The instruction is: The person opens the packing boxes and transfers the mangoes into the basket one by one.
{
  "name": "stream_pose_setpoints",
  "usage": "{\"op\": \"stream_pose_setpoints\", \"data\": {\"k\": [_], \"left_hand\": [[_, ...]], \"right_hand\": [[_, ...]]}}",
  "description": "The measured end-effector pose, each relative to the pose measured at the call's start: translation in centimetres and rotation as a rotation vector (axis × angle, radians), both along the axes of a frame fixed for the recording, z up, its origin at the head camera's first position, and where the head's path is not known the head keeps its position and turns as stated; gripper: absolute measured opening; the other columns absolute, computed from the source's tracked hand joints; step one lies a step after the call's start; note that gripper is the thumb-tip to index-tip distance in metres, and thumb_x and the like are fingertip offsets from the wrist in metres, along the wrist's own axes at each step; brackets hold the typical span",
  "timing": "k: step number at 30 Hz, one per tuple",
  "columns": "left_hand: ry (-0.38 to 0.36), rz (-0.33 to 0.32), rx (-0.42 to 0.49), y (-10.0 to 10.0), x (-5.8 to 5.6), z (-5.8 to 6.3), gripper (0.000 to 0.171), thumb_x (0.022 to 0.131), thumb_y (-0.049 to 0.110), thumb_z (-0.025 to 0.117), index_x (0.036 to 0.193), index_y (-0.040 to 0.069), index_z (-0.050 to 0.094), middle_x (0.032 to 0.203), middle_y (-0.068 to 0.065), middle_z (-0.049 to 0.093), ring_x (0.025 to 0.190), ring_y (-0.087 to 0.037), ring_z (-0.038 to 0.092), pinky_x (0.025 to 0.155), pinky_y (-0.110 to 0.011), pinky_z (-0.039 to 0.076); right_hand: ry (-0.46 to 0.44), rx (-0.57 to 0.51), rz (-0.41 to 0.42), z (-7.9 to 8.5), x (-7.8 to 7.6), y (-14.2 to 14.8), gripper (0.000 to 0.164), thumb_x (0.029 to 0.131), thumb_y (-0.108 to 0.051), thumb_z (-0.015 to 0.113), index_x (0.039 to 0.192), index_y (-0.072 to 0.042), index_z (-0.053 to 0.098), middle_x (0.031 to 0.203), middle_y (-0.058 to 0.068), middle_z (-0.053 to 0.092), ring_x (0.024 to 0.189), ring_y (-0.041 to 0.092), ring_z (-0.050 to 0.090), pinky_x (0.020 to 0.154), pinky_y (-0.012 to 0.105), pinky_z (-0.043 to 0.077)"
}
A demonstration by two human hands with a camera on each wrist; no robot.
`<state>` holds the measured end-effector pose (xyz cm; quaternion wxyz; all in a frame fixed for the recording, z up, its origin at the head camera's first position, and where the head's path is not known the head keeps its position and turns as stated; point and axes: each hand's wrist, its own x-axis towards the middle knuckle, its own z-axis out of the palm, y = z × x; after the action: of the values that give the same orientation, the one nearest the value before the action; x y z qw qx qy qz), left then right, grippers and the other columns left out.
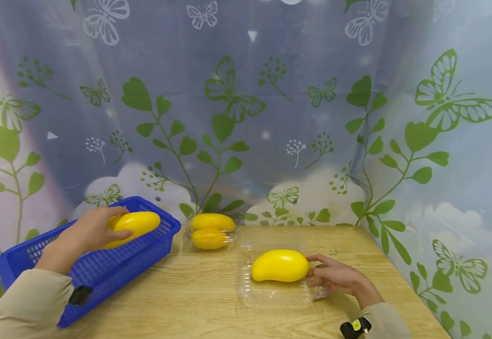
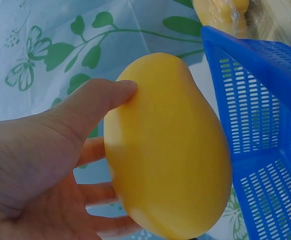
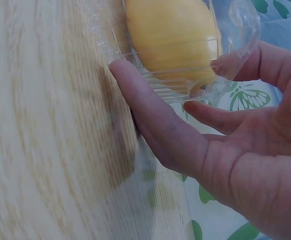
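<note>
In the head view my left hand (image 1: 86, 230) grips a yellow mango (image 1: 142, 222) above the blue basket (image 1: 123, 270). The left wrist view shows the thumb across the upper side of this mango (image 2: 170, 150), fingers wrapped beneath it. On the table, a second mango (image 1: 281, 265) lies in an open clear plastic clamshell box (image 1: 277, 297). My right hand (image 1: 341, 278) holds the right side of that box, thumb towards the near corner. In the right wrist view, the thumb and fingertips sit on either side of the box's clear end wall (image 3: 173, 90).
Behind, a clear box holding yellow mangoes (image 1: 212, 221) stands between the basket and the open box. A patterned curtain (image 1: 246, 141) hangs along the back and right edges of the wooden table (image 1: 178, 301). Wrist cameras (image 1: 355, 328) are strapped to both arms.
</note>
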<state>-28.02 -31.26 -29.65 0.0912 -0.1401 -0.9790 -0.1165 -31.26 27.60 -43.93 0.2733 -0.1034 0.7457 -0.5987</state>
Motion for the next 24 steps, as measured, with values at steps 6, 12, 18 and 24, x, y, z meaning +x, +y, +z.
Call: {"op": "stream_pose_setpoints", "data": {"k": [6, 12, 18, 24], "left_hand": [[0.013, -0.004, -0.016, -0.5, -0.3, 0.2, 0.064, 0.090, 0.032, 0.079, 0.132, -0.012, 0.059, 0.114, -0.031, 0.068, 0.089, -0.035, 0.061, 0.075, -0.050, 0.053], [0.039, -0.008, -0.035, -1.2, -0.4, 0.2, 0.065, 0.088, 0.032, 0.080, 0.132, -0.012, 0.059, 0.115, -0.034, 0.067, 0.091, -0.038, 0.063, 0.075, -0.051, 0.053], [0.055, -0.010, -0.050, -1.7, -0.5, 0.1, 0.064, 0.088, 0.032, 0.079, 0.131, -0.012, 0.060, 0.115, -0.034, 0.068, 0.094, -0.042, 0.064, 0.078, -0.055, 0.053], [0.049, 0.001, -0.054, -2.1, -0.5, 0.2, 0.065, 0.088, 0.032, 0.079, 0.132, -0.012, 0.060, 0.118, -0.035, 0.067, 0.099, -0.048, 0.063, 0.080, -0.059, 0.053]], "right_hand": [[0.004, 0.002, -0.003, 0.1, 0.0, -0.1, 0.068, 0.098, -0.009, 0.050, 0.157, 0.004, 0.019, 0.146, 0.035, 0.046, 0.109, 0.027, 0.065, 0.082, 0.044, 0.065], [0.004, 0.009, -0.004, 0.2, 0.0, -0.1, 0.069, 0.098, -0.010, 0.051, 0.158, 0.003, 0.019, 0.145, 0.033, 0.048, 0.108, 0.026, 0.066, 0.080, 0.042, 0.065], [0.003, 0.013, -0.005, 0.2, 0.0, -0.1, 0.069, 0.097, -0.010, 0.051, 0.157, 0.003, 0.020, 0.146, 0.034, 0.046, 0.110, 0.027, 0.065, 0.081, 0.043, 0.065], [0.004, 0.007, -0.006, 0.1, 0.0, -0.2, 0.069, 0.097, -0.009, 0.051, 0.157, 0.004, 0.019, 0.147, 0.035, 0.044, 0.110, 0.027, 0.065, 0.082, 0.045, 0.065]]}}
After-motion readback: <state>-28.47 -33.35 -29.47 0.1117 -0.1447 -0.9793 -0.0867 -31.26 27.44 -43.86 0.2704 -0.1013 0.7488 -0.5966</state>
